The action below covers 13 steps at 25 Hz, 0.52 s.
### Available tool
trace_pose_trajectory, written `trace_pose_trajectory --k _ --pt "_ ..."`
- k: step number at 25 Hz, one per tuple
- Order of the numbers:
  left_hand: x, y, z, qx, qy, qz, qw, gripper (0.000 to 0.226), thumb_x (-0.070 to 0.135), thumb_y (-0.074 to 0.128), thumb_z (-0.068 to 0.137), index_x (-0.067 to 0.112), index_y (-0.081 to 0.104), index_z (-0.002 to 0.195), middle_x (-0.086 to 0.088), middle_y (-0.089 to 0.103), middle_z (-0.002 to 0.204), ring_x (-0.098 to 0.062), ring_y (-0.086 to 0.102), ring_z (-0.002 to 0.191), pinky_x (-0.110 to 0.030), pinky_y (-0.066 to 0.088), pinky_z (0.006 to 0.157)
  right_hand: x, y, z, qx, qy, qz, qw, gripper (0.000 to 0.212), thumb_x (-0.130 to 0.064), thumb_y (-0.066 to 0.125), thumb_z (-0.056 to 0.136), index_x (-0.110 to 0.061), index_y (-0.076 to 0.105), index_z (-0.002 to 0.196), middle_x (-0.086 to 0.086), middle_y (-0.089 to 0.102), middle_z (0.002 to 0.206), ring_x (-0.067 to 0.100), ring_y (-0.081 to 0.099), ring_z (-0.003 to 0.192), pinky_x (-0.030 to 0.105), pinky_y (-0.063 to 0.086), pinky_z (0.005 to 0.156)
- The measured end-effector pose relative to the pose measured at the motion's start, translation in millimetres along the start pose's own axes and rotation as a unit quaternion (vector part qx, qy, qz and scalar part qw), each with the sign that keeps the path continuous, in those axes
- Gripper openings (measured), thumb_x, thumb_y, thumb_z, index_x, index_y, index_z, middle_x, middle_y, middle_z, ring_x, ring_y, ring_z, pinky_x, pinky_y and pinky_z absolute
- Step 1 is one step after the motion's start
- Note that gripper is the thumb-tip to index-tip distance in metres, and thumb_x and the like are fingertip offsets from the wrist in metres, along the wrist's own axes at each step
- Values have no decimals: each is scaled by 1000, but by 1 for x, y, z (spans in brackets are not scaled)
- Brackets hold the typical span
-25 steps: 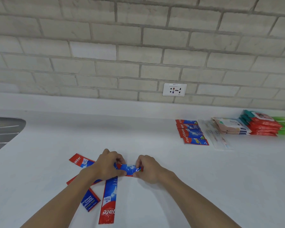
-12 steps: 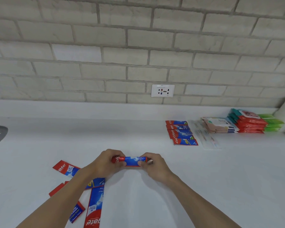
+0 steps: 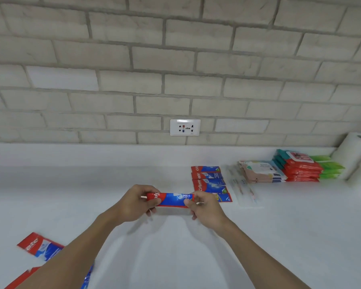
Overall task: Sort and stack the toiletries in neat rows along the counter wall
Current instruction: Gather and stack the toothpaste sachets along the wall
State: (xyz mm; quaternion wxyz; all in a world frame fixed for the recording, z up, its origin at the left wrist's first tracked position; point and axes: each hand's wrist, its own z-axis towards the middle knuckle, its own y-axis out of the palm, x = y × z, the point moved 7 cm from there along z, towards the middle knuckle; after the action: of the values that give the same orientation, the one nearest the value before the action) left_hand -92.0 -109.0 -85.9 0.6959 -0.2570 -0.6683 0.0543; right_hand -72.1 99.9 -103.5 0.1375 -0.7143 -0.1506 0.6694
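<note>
While left hand [image 3: 136, 203] and right hand [image 3: 204, 207] grip its ends, toothpaste box [image 3: 173, 199] lies crosswise.
Toothpaste row [image 3: 208, 180] sits centre right, beside right hand.

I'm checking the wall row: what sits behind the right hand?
The row's nearest toothpaste box, only its right end showing; the right hand, pinching the held toothpaste box, covers the rest. Beyond it lie three more boxes, uncovered.

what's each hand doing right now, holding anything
Left hand: grips the red end of the toothpaste box.
Right hand: pinches the same box's other end.
</note>
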Motion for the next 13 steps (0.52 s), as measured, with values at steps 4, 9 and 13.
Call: trace_pose_trajectory --k 4,9,13 --pt "21 22 45 19 -17 -87 996 9 2 64 89 1 68 97 -15 64 82 -21 67 65 -31 58 66 9 -47 33 49 1 38 998 17 -18 67 91 -10 56 80 9 58 75 13 57 59 28 55 57" --pt "35 48 101 84 -73 -139 984 20 3 71 83 6 64 102 -21 70 88 -23 70 68 -35 61 68 16 -102 77 127 26 83 988 19 -13 70 89 -22 54 93 8 61 79 17 59 56 23 51 49" --pt "31 60 143 161 -116 -157 967 26 8 81 74 6 64 94 -14 74 77 -23 72 68 -28 60 60 23 -132 110 186 19 20 982 21 -14 70 88 -21 52 97 -1 64 81 16 66 75 21 51 57"
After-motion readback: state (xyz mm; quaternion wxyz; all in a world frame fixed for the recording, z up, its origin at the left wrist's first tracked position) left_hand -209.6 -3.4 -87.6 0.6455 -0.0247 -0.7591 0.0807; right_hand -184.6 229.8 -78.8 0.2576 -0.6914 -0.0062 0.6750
